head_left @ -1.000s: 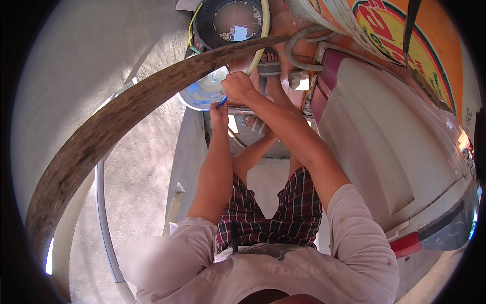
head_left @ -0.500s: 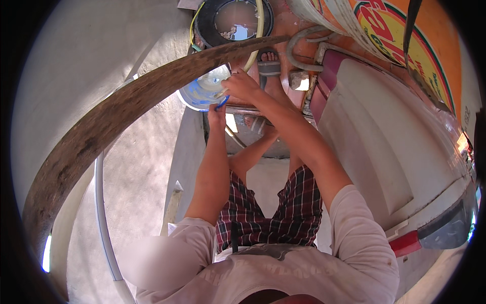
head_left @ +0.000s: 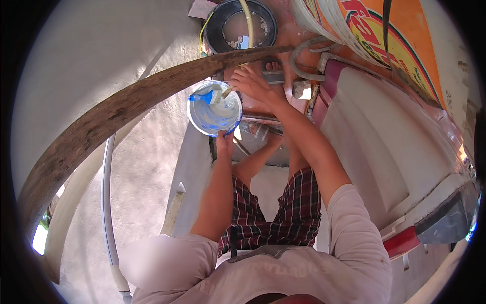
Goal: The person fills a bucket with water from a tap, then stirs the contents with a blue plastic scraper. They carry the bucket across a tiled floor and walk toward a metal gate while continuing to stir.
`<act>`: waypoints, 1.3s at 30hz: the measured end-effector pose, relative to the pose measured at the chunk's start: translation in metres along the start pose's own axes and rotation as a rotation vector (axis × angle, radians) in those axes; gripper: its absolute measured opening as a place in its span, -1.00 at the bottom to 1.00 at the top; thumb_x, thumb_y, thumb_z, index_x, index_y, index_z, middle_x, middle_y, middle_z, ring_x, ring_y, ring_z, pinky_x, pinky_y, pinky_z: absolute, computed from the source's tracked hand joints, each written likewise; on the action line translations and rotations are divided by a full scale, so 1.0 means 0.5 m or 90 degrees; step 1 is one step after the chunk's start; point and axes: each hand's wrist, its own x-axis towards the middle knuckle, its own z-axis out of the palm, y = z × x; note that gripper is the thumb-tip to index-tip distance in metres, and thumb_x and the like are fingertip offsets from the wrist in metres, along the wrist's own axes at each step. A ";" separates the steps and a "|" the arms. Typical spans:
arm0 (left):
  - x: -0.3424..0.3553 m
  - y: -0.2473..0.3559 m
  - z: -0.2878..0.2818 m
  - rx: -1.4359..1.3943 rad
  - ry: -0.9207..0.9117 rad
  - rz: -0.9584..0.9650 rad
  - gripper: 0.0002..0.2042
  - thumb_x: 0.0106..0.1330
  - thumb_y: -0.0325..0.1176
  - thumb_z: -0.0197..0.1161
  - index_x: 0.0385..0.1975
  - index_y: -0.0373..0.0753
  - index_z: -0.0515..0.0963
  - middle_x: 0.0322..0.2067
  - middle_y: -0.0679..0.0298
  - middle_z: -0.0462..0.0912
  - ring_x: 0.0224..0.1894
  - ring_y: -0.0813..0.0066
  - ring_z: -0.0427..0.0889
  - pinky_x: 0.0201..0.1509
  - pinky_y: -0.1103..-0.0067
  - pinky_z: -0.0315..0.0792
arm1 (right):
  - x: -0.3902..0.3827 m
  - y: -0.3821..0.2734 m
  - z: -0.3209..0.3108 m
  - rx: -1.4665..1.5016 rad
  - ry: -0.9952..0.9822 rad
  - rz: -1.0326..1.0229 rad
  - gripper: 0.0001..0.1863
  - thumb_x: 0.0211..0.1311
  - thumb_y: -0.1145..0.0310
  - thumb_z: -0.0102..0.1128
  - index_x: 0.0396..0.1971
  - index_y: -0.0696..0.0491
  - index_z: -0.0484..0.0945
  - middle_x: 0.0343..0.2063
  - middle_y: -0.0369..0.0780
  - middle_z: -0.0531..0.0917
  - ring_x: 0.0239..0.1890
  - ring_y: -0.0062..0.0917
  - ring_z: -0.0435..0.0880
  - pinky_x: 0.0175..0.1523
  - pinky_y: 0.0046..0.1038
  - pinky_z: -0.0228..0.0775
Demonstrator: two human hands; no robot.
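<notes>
head view: the bucket point(head_left: 203, 118) hides part of the left hand point(head_left: 225, 143).

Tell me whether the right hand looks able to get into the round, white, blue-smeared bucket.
Probably yes: the right hand is close beside the bucket, whose mouth faces up, uncovered apart from a blue-and-white brush over part of it.

Pail point(head_left: 215, 117) now out from behind the wooden beam point(head_left: 152, 88), blue brush point(head_left: 202, 97) newly visible.
</notes>
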 end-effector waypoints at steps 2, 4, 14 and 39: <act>-0.030 0.002 -0.014 -0.002 0.011 -0.006 -0.54 0.23 -0.61 0.01 0.18 -0.50 0.27 0.13 -0.03 0.44 0.19 0.05 0.52 0.37 0.22 0.46 | 0.006 0.003 0.017 0.007 -0.013 0.030 -0.74 0.20 0.10 0.22 -0.20 -0.09 0.59 -0.22 -0.37 0.54 0.09 -0.51 0.47 0.40 -0.25 0.13; -0.056 0.007 -0.031 0.010 0.016 -0.005 -0.55 0.23 -0.61 0.02 0.17 -0.50 0.28 0.14 -0.02 0.44 0.19 0.06 0.52 0.36 0.23 0.48 | 0.018 0.006 0.035 0.007 0.037 0.020 -0.73 0.19 0.10 0.24 -0.19 -0.08 0.59 -0.22 -0.37 0.54 0.09 -0.50 0.47 0.37 -0.25 0.16; -0.175 -0.013 -0.136 -0.007 0.124 -0.032 -0.60 0.19 -0.62 0.08 0.08 -0.46 0.38 0.09 0.04 0.52 0.19 0.12 0.53 0.34 0.27 0.48 | -0.053 -0.099 -0.019 0.148 0.183 0.279 -0.67 0.17 0.46 0.21 -0.03 0.08 0.58 0.06 -0.13 0.58 0.18 -0.24 0.48 0.27 -0.21 0.30; -0.705 0.260 0.142 0.374 -0.166 0.022 -0.67 0.32 -0.43 0.18 0.08 -0.15 0.44 -0.04 0.29 0.63 -0.02 0.40 0.64 0.03 0.40 0.54 | 0.029 -0.295 -1.032 0.823 0.285 0.382 -0.68 0.52 0.21 -0.01 0.02 0.13 0.55 -0.10 -0.23 0.66 -0.13 -0.55 0.64 0.08 -0.48 0.42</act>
